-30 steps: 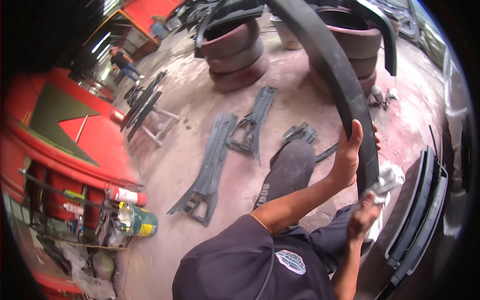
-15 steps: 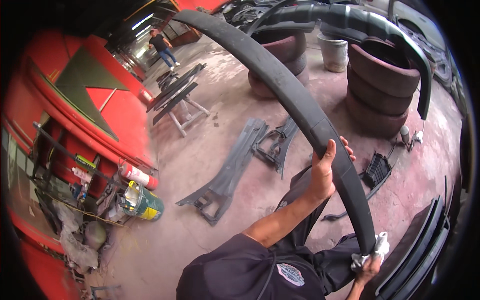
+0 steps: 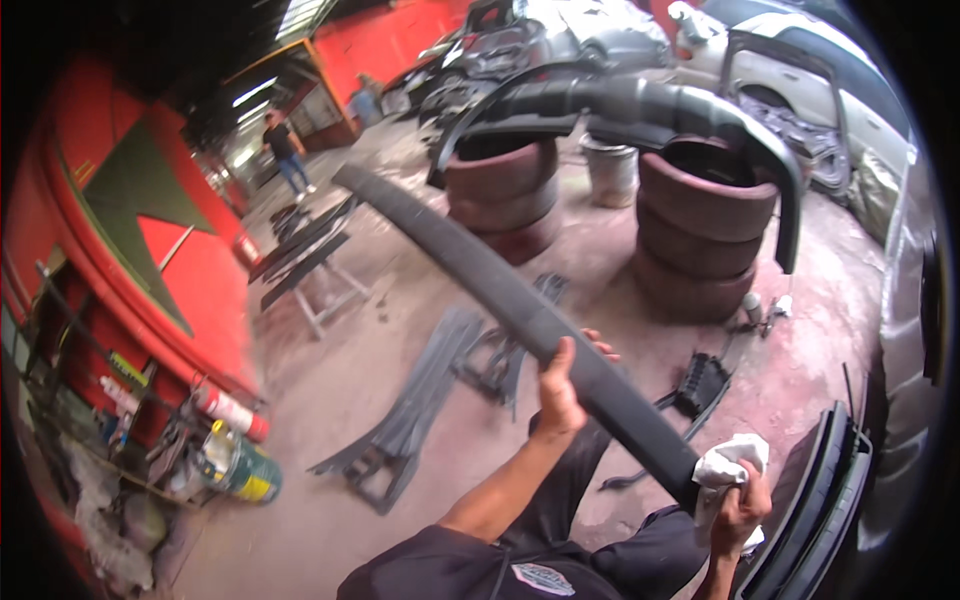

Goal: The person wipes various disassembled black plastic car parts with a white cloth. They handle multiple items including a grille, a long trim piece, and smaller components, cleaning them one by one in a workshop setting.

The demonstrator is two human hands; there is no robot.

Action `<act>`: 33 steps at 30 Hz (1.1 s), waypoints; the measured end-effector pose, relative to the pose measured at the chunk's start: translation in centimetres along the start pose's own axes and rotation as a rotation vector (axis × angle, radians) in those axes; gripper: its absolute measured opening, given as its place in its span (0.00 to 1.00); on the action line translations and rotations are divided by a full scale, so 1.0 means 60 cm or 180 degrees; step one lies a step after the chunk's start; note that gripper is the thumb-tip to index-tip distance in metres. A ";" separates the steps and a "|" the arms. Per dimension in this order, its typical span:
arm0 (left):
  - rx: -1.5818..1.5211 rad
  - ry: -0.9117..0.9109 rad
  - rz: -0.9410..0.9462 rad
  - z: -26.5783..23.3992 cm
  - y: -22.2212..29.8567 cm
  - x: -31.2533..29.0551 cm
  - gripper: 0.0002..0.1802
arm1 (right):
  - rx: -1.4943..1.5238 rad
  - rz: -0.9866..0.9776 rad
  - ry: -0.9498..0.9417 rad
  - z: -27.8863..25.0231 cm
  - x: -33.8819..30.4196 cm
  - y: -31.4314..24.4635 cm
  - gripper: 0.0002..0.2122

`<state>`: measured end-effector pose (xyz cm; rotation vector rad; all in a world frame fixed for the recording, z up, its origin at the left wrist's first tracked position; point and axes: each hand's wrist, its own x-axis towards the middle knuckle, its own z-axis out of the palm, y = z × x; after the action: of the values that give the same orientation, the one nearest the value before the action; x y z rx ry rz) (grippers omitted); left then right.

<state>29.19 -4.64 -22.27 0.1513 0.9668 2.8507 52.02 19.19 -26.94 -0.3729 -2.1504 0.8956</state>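
A long, curved black plastic car trim strip [image 3: 470, 270] slants across the view from upper left down to my lap. Around its middle my left hand [image 3: 565, 390] is closed, with the thumb on the near side and fingertips showing beyond the far edge. My right hand [image 3: 742, 505] grips a crumpled white cloth [image 3: 722, 462] at the strip's lower end. The cloth lies over or against that end; its exact contact is partly hidden by the hand.
A black bumper [image 3: 640, 100] rests across two tyre stacks [image 3: 700, 240]. Grey plastic panels [image 3: 410, 410] lie on the floor ahead, with a black grille-like part [image 3: 700, 385] further right. Dark strips [image 3: 815, 510] stand at my right. A green bucket [image 3: 240, 465] stands left; a person [image 3: 288, 155] is far off.
The strip's far end has swung lower, so it lies flatter. My right hand and cloth have risen slightly at its near end. The whole view has tilted upward.
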 end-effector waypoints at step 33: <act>-0.0439 -0.0350 -0.0506 0.052 0.020 0.219 0.21 | -0.1308 -0.0966 -0.2028 0.190 0.220 -0.116 0.50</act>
<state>16.54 -1.71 -18.37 0.2050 0.7244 2.7197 34.89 15.54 -20.20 0.0669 -2.8871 0.4190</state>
